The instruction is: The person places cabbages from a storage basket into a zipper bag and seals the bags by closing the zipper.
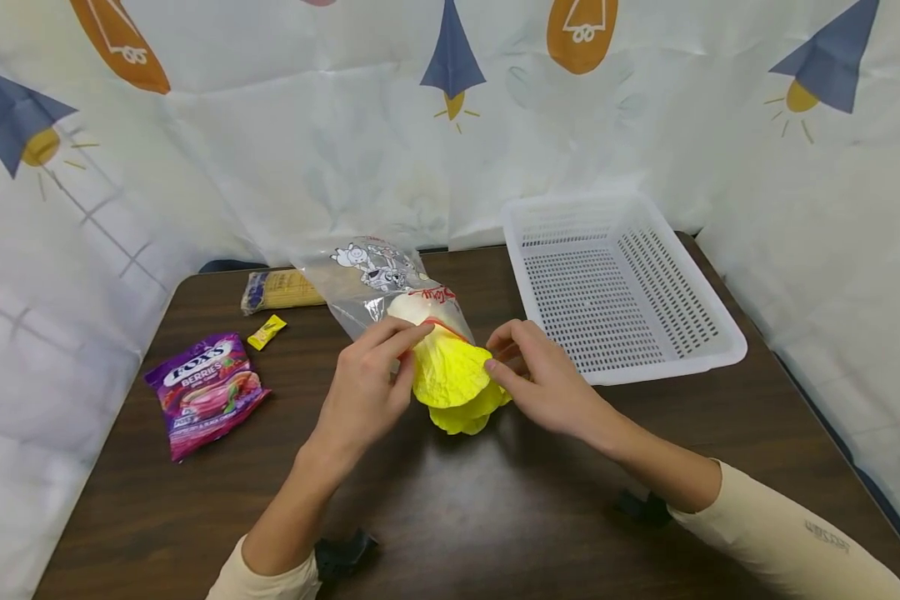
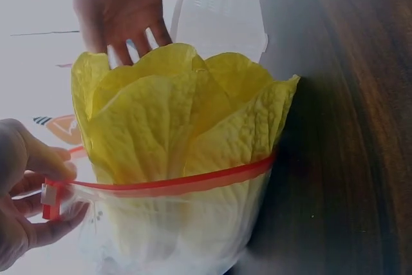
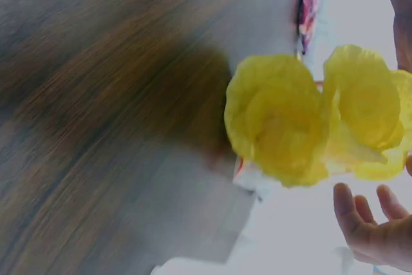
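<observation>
A clear zip bag (image 1: 337, 287) with a cartoon cow print and a red zip strip (image 2: 187, 185) lies around the pale base of a napa cabbage (image 1: 450, 375). The cabbage's yellow leaves stick out of the bag's mouth toward the person. My left hand (image 1: 371, 375) pinches the bag's edge, its fingers around the strip near the slider (image 2: 50, 201). On the other side, my right hand (image 1: 540, 375) is right at the leaves, thumb tip at their edge and fingers loosely bent. In the right wrist view, the right hand's fingers (image 3: 347, 207) are spread below the leaves.
A white plastic basket (image 1: 720, 346) stands at the back right. To the left lie a purple Fox's Berries candy bag (image 1: 208, 392), a small yellow wrapped candy (image 1: 267, 332) and a packet of spaghetti (image 1: 288, 290), partly covered by the zip bag. A printed curtain (image 1: 375, 150) hangs behind the table.
</observation>
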A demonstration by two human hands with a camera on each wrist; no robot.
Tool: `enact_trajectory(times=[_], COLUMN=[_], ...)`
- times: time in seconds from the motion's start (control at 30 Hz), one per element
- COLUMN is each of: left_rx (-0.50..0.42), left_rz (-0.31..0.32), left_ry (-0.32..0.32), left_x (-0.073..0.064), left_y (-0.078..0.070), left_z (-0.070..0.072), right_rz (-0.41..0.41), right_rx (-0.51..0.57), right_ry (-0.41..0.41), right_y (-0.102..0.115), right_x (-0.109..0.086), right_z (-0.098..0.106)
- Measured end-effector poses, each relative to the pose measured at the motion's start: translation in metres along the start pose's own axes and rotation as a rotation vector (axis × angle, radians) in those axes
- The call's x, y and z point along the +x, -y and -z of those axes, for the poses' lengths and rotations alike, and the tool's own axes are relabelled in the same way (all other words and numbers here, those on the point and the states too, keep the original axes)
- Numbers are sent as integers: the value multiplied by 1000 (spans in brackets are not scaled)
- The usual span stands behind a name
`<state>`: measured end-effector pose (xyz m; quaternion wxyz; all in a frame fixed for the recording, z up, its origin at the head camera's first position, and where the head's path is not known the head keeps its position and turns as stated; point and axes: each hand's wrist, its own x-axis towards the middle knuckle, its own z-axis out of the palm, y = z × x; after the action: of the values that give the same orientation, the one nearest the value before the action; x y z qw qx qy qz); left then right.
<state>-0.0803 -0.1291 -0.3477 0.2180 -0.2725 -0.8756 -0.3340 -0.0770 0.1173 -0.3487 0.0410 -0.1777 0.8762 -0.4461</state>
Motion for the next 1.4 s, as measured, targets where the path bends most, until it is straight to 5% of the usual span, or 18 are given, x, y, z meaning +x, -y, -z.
enact_trajectory(times=[0.37,0.73,0.83,1.07,1.4], left_rx=[20,43,50,25,5], left_rz=[-13,18,23,4,-9], left_ry=[-107,-167,-177,-210,-254], left_x=[9,15,15,18,21], left_y=[0,-16,-24,-35,-41], left_z=[10,35,41,50,60], right_rz=[-21,-34,-105,-226,-127], right_rx=[-43,-48,64,750,869], right_ry=[-2,70,117,175,134], right_y=[-9,-19,-25,-35,-38], right_x=[-10,-12,-12,-14,-13], right_z=[9,-12,-20,-40,-45])
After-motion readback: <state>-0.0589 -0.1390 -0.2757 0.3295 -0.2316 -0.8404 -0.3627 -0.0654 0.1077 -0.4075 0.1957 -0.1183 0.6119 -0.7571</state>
